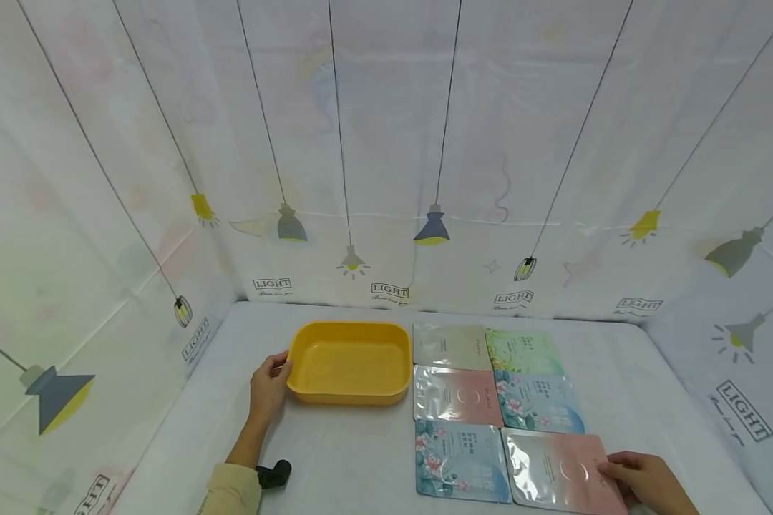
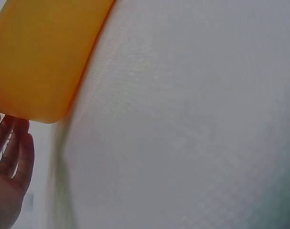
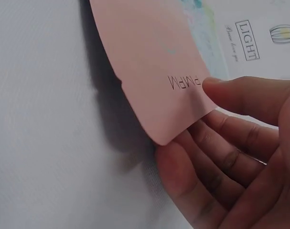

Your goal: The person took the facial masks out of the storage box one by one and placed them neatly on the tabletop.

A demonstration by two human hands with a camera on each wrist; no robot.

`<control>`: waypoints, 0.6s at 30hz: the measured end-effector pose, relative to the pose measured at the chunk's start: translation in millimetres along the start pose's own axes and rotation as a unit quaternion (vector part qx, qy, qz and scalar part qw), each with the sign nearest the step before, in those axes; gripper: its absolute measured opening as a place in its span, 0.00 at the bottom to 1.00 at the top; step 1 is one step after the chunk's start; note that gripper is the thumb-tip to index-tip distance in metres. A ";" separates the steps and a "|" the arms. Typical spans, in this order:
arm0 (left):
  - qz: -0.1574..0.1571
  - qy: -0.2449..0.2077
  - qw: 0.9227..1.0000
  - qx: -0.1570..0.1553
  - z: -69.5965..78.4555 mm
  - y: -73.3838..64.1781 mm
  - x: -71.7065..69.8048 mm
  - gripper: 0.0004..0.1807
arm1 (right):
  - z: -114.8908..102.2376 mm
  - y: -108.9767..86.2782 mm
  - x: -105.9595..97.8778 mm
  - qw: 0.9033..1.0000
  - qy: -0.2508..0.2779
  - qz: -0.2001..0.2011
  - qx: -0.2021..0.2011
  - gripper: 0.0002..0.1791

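My left hand holds the left end of a yellow plastic tray, its fingers against the end wall in the left wrist view. At the front right, my right hand pinches the right edge of a glossy pink sheet mask packet. Seen from the right wrist, the thumb lies on top of that packet, fingers are underneath, and the gripped corner is raised off the white cloth. A blue floral packet lies just left of it.
Behind lie another pink packet, a second blue one, a green one and a beige one, beside the tray. A white curtain printed with lamps encloses the table. A black device sits at the left wrist.
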State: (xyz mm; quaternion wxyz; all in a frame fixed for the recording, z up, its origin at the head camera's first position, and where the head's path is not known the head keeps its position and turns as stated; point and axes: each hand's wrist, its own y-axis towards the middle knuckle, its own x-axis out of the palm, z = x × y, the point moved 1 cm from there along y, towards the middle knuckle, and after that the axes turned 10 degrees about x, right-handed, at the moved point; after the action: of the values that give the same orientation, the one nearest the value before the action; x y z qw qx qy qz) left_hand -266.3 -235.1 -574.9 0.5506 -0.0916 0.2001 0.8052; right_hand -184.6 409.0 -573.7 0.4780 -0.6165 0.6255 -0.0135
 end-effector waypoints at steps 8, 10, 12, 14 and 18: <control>0.005 0.016 1.000 0.017 4.0 0.4 -0.5 0.18 | -1.4 -1.2 -4.8 0.997 -0.070 0.030 -0.022 0.25; 0.007 0.026 0.999 0.020 5.1 0.5 -1.0 0.18 | -4.3 -0.5 -7.9 0.995 -0.086 0.042 -0.019 0.22; 0.006 0.032 0.999 0.021 6.1 1.0 -2.0 0.19 | -9.8 0.8 -11.3 0.994 -0.094 0.052 -0.014 0.22; 0.004 0.032 0.999 0.023 8.0 2.0 -3.0 0.20 | -17.4 2.0 -14.6 0.994 -0.093 0.063 -0.017 0.22; -0.002 0.032 0.999 0.020 13.6 8.9 -7.7 0.20 | -40.8 4.6 -19.3 0.990 -0.102 0.086 -0.038 0.24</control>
State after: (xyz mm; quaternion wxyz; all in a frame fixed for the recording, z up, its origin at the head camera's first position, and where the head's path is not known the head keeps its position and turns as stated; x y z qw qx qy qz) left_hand -270.7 -238.7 -557.8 0.5471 -0.1066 0.2333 0.7968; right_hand -217.3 401.9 -543.1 0.5149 -0.5761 0.6242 0.1150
